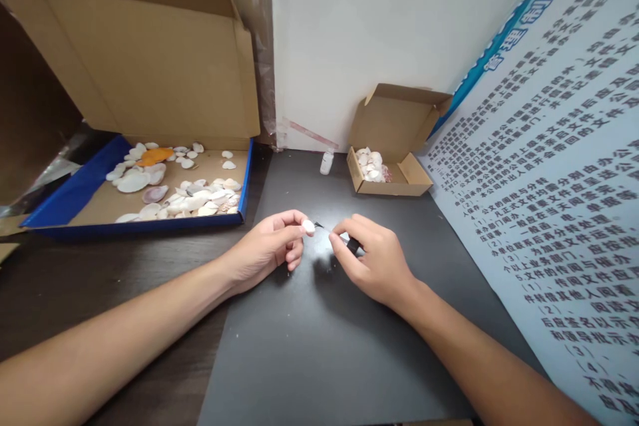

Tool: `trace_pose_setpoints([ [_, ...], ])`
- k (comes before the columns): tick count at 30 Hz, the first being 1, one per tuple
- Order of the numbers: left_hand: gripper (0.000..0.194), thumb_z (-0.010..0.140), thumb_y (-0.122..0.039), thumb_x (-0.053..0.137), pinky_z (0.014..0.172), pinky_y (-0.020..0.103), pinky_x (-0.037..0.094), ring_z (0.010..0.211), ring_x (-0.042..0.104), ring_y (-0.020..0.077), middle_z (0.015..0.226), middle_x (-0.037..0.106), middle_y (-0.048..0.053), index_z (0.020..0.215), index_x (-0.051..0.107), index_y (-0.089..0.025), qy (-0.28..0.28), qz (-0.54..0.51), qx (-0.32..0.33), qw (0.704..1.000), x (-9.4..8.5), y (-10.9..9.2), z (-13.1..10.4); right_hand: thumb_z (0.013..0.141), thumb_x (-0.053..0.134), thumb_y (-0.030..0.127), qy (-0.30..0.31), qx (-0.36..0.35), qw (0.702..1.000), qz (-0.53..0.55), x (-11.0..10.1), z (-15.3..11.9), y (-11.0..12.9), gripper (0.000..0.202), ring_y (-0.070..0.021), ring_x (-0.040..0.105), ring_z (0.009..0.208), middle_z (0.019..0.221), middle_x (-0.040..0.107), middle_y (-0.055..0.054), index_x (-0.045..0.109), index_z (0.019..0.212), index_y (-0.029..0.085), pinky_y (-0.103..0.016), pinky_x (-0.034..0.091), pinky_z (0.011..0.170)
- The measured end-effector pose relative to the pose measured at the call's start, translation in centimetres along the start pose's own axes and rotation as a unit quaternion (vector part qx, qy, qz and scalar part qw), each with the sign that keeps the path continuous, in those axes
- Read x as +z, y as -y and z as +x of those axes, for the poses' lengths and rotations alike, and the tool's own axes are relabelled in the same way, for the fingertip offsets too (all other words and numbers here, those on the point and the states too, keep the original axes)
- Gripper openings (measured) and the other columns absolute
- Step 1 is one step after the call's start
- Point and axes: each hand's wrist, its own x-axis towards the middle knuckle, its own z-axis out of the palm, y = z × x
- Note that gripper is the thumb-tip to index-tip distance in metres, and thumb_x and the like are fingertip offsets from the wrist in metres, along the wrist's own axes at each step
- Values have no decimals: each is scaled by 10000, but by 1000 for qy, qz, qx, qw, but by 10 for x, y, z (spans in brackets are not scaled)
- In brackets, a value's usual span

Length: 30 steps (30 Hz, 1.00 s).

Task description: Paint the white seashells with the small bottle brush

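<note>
My left hand [269,243] is closed, pinching a small white seashell [309,227] between thumb and fingertips above the dark mat. To its right, my right hand [379,259] grips a thin brush with a black cap [353,245]. The brush's dark tip points left, close beside the shell; whether the two touch I cannot tell. Beyond both hands stands a small white-labelled bottle [327,162]. Part of the brush is hidden behind the right fingers.
An open cardboard box with blue sides [150,229] holds many shells on the left, among them an orange shell [156,156]. A smaller open cardboard box [394,188] with white shells [370,164] stands at the back right. A printed board [564,166] lines the right side.
</note>
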Motion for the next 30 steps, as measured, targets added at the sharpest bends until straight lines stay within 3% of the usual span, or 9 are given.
trace_pose_setpoints([
  [5,180,815,-285,687,459,177,426,470,388,63,518,442,-73,859,554,-173,3,1,2,1000,0,-1,1,917,517,261,10,12,1000,11,1,-1,-1,196,-112,491,585,665,588,10,614,763,187,-250,332,564],
  [16,211,866,-334,658,477,179,403,475,399,68,529,458,-88,886,490,-208,14,90,44,995,-2,7,-1,926,503,262,7,-1,1000,-2,-2,1,0,218,-116,472,587,668,552,5,620,759,185,-254,344,581],
  [20,219,866,-328,650,482,181,397,489,390,70,549,446,-93,879,463,-216,15,98,53,994,-3,9,0,917,503,248,34,2,999,-12,-1,1,-2,223,-113,464,572,648,539,10,612,733,184,-252,316,554],
  [30,228,897,-380,599,494,196,370,472,421,72,554,429,-101,874,442,-217,7,179,66,982,-1,9,-1,905,508,245,16,5,1000,-8,-1,0,1,218,-108,452,565,640,547,10,601,719,181,-254,300,555],
])
